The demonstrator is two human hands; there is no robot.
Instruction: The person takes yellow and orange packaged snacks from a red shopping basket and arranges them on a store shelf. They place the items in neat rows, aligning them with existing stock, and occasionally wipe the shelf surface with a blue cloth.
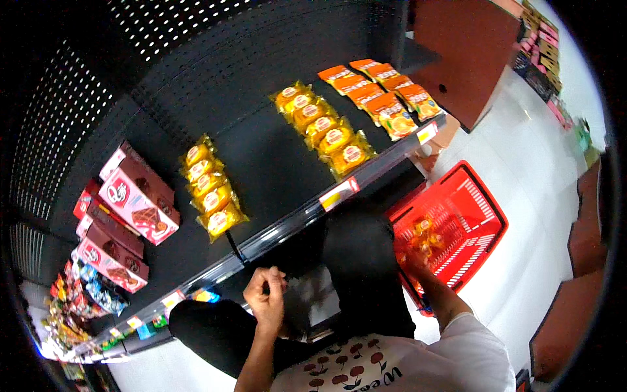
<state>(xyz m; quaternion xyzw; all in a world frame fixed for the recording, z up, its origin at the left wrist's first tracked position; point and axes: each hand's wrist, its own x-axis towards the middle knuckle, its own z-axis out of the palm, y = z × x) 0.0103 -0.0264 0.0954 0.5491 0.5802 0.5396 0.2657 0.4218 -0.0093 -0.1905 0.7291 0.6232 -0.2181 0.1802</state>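
Observation:
My left hand is raised above my lap, just in front of the shelf's price rail. Its fingers are curled, and nothing shows in them. My right hand reaches into a red plastic shopping basket on the floor to my right. Blur hides whether that hand grips anything. Inside the basket, several small yellow-wrapped snacks lie near my fingers. On the black shelf, one row of yellow-wrapped cakes sits left of centre. A second yellow row stands further right.
Orange snack packets fill the shelf's right end. Pink boxes and assorted bagged snacks stand to the left. A brown panel rises beyond the shelf end. White floor extends right, with brown boxes along it.

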